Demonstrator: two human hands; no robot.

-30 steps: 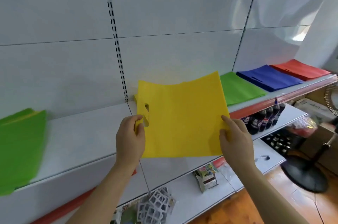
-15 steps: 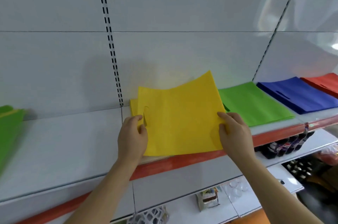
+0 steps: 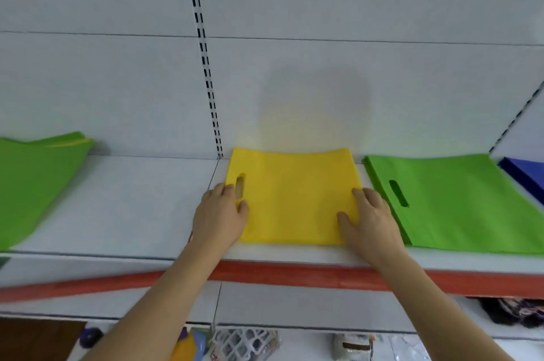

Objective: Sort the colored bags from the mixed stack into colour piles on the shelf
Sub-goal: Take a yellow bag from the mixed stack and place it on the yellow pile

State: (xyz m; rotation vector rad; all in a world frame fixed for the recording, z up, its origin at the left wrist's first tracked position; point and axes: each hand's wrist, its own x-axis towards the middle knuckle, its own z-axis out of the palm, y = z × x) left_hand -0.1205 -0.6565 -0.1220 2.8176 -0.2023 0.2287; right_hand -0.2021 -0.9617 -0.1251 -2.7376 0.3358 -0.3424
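Yellow bag (image 3: 294, 198) laid flat on shelf (image 3: 132, 207), between two green stacks.
Left hand (image 3: 219, 218) and right hand (image 3: 369, 223) rest on its side edges, fingers relaxed, pinching nothing. I'd smooth outward and square the corners. Handle slot faces left; long axis indistinct.

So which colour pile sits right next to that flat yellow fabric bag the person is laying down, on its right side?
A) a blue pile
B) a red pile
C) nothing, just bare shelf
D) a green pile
D: the green fabric bag pile lies directly to the right of the flat yellow fabric bag on the white shelf, and the dark blue pile only comes after it, at the frame's edge.
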